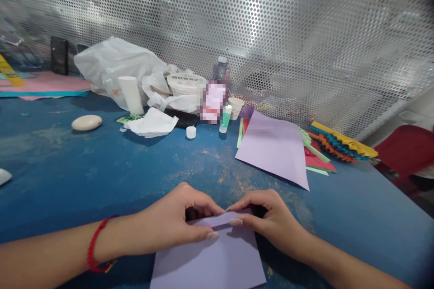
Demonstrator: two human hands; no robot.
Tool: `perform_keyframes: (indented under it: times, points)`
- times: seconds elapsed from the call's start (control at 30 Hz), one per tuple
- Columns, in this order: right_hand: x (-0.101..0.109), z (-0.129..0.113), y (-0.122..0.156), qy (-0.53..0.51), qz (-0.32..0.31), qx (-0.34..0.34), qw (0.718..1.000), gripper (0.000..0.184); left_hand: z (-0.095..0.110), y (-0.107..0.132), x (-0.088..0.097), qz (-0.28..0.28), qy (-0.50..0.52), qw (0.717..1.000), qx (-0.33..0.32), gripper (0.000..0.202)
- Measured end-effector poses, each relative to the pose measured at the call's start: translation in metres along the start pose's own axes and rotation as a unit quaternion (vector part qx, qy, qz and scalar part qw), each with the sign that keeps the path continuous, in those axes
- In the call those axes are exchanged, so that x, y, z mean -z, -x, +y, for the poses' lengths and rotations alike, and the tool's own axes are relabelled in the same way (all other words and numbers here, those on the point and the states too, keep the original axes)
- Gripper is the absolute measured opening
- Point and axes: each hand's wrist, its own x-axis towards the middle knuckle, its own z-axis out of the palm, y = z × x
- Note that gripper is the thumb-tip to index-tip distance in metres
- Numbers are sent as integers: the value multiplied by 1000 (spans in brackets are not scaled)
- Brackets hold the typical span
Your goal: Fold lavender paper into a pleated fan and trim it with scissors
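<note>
A sheet of purple paper lies on the blue table at the bottom middle, its far edge turned up in a narrow fold. My left hand pinches that fold from the left, thumb on the near side and fingers behind. From the right, my right hand grips the same fold between thumb and fingers. The fingertips of both hands almost meet at the middle of the edge. A red braided bracelet circles my left wrist. The fingers partly hide the fold.
Purple paper covers coloured sheets at the right, beside pleated strips. A glue tube, white cap, crumpled tissue, paper cup and plastic bag stand before a perforated metal screen. Left lies a beige oval object.
</note>
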Motion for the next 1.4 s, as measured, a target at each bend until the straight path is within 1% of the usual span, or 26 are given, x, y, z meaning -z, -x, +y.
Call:
perform_keyframes:
  times: [0.53,0.83,1.13,1.3,1.4]
  points:
    - [0,-1,0,10,5,-2,1000,9,0,0,0,4,-6,1000,-4,34]
    - [0,0,-1,8,4,-2,1000,9,4,0,0,4,-6,1000,-7,34]
    - [0,1,0,9,0,0,1000,9,2,-1,0,5,12,1000,-2,34]
    - [0,0,0,10,3,-3,1000,9,1,0,-1,6,2,1000,-2,31]
    - [0,0,0,10,2,-2,1000,9,1,-1,0,6,4,1000,-6,33]
